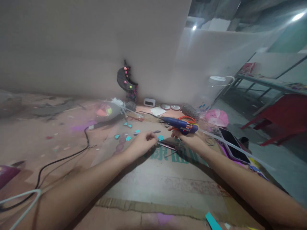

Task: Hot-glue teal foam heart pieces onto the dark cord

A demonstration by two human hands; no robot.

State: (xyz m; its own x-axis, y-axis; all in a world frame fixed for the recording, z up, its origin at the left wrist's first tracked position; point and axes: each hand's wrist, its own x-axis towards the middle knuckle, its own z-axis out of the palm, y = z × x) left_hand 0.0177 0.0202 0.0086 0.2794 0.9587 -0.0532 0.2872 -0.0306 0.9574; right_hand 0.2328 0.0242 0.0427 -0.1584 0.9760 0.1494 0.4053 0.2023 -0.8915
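Note:
My right hand (178,133) is wrapped round a blue hot glue gun (178,123), its nozzle pointing left and a long clear glue stick (225,140) running out of its back. A small red light glows on its body. At the fingertips of my left hand (145,140), closed in a pinch, is a turquoise flower cutout (160,138). Below and between my hands lies a dark pen-like tool (167,146); another slim pen-like thing (156,131) lies just behind my left hand. More turquoise cutouts (128,138) are scattered to the left.
A cardboard sheet (144,188) lies under my hands. Behind stand a black crescent ornament (124,78), a small white clock (149,102), grey yarn (190,111) and orange-handled scissors (187,118). A phone (233,145) lies right; a black cable (64,158) crosses the left.

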